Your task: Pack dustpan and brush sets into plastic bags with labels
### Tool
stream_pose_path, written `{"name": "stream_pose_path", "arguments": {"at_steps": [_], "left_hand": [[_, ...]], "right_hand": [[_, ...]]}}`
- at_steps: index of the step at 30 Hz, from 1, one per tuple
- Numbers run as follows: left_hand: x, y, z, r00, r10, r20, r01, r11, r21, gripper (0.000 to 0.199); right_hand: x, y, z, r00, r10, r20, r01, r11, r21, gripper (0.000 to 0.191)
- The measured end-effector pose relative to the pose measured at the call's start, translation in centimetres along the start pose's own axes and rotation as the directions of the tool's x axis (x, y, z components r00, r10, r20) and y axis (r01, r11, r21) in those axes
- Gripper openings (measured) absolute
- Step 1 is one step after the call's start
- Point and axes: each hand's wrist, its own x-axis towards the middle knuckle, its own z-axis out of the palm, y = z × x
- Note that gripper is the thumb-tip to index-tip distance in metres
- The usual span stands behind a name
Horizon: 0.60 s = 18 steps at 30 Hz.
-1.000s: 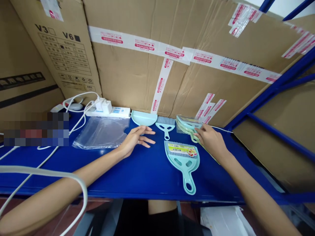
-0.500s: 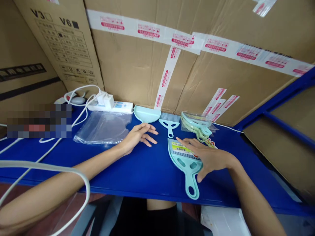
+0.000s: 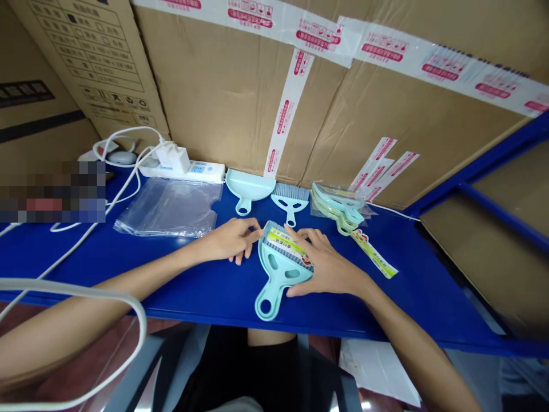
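Mid-frame, right fingers (image 3: pixel 299 239) clasp a turquoise plastic dustpan-and-brush set (image 3: pixel 280 270), apparently steadying it; loosely curled left fingers (image 3: pixel 253 235) should grip next.

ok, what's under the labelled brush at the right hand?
A light-blue dustpan, its left rim showing past the brush. The brush hides its floor; the right hand covers part of its right edge.

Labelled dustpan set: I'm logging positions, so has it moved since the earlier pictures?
Yes, leftward: the labelled dustpan set is now nearer the white power strip, and its handle points down-left instead of down-right.
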Motion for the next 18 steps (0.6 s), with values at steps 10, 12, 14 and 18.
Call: {"name": "stream_pose_path", "arguments": {"at_steps": [10, 12, 14, 18], "left_hand": [[0.0, -1.2, 0.3, 0.998, 0.04, -0.04, -0.042, 0.997, -0.061, 0.056], [0.3, -1.2, 0.1, 0.999, 0.028, -0.022, -0.03, 0.991, -0.127, 0.055], [0.4, -1.0, 0.0, 0.999, 0.036, -0.024, -0.039, 0.989, -0.145, 0.053], [0.3, -0.8, -0.4, 0.998, 0.064, -0.03, -0.068, 0.985, -0.16, 0.053]], "right_hand": [[0.9, -1.9, 2.8, 0.926, 0.17, -0.336, -0.111, 0.976, 0.187, 0.085], [1.1, -0.3, 2.2, 0.889, 0.257, -0.378, -0.094, 0.913, 0.398, 0.067], [1.4, 1.0, 1.7, 0.867, 0.359, -0.345, -0.077, 0.78, 0.621, 0.059], [1.9, 1.5, 1.7, 0.893, 0.446, -0.063, -0.119, 0.367, 0.923, 0.045]]}}
